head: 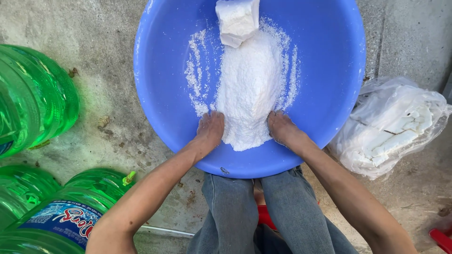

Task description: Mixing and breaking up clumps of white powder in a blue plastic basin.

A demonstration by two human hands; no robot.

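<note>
A big blue plastic basin sits on the concrete floor in front of my knees. Inside it lies a long heap of white powder, with a solid white block at its far end. My left hand presses against the near left side of the heap, fingers partly buried in powder. On the near right side my right hand does the same. Both hands are dusted white and cup the pile between them.
Several large green water jugs lie at the left, one with a blue label. A clear plastic bag of white slabs rests right of the basin. A red object shows at the bottom right corner.
</note>
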